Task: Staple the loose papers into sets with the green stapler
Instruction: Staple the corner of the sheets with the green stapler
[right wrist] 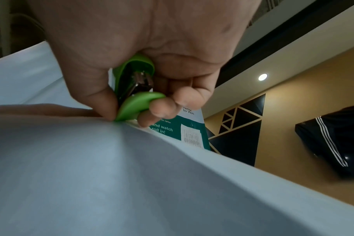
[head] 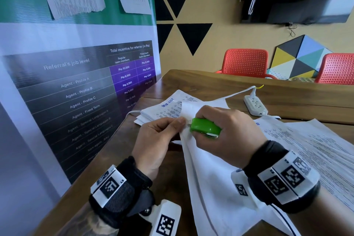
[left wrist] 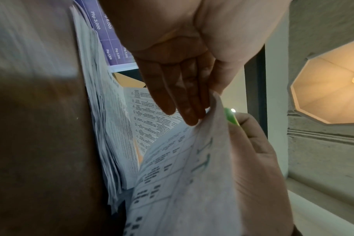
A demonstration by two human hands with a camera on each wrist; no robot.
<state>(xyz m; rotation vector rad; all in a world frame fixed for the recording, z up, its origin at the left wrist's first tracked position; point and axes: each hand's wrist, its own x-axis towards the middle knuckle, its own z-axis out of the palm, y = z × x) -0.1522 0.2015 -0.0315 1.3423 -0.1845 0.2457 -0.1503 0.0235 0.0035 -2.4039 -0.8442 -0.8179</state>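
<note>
My right hand (head: 222,130) grips the small green stapler (head: 206,127), its nose at the top corner of a lifted set of white papers (head: 206,174). My left hand (head: 162,134) pinches that same corner beside the stapler. In the left wrist view my left hand (left wrist: 184,99) holds the paper corner (left wrist: 212,111), with a sliver of the stapler (left wrist: 231,117) behind it. In the right wrist view my right hand (right wrist: 131,102) squeezes the stapler (right wrist: 135,95) against the sheet edge (right wrist: 131,159). A stack of printed papers (head: 164,111) lies farther back, and more printed sheets (head: 316,145) lie at the right.
A wooden table (head: 210,82) holds everything. A white power strip (head: 254,104) with a cable lies at the back right. A large poster (head: 76,82) stands along the left edge. Two red chairs (head: 247,63) stand behind the table.
</note>
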